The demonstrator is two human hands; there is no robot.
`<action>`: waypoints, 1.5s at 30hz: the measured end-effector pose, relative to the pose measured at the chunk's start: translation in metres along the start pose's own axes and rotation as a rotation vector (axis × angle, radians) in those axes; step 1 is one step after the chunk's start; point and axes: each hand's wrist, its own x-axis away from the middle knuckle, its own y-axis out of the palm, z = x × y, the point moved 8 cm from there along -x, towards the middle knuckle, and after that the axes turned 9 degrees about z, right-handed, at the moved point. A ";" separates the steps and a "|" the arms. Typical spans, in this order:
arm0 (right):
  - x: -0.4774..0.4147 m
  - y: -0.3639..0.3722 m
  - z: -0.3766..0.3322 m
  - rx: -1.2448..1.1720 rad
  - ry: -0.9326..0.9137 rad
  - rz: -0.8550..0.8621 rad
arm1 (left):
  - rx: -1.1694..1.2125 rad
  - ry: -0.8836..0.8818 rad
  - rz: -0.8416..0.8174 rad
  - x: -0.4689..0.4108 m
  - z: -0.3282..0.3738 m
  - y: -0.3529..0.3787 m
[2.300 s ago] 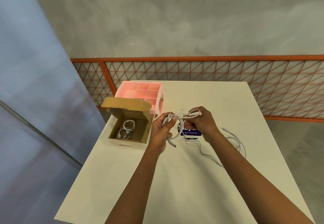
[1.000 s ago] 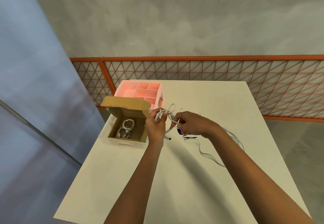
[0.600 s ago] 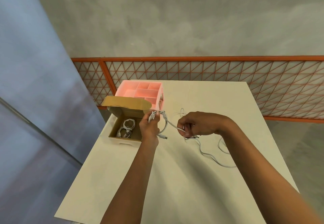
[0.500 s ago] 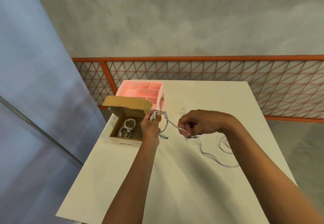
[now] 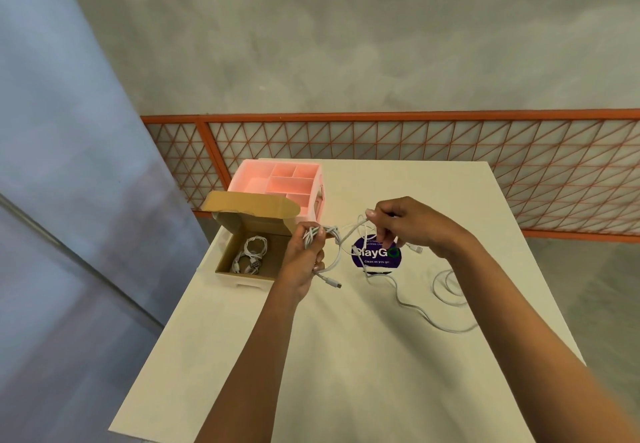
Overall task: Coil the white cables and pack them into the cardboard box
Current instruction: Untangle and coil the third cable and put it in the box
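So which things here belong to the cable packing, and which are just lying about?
Job: white cable, held in left hand and right hand; cardboard box; coiled cables already inside it.
Lying about: pink organiser tray; purple sticker on the table.

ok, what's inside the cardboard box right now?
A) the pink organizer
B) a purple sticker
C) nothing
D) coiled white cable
D: coiled white cable lies on the floor of the open cardboard box. The pink organizer stands behind it, and the purple sticker is on the table.
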 end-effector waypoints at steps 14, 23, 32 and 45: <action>0.015 0.023 -0.028 -0.266 -0.203 -0.162 | 0.110 -0.070 0.229 -0.005 0.003 -0.006; -0.005 -0.005 -0.010 -0.638 -0.031 0.080 | 0.423 -0.148 -0.073 0.002 0.010 0.006; -0.017 -0.016 0.042 -0.910 0.244 0.210 | 0.131 -0.022 -0.410 0.024 0.037 0.031; -0.017 -0.014 0.065 -0.901 0.374 0.224 | -0.243 0.303 -0.254 0.025 0.064 0.042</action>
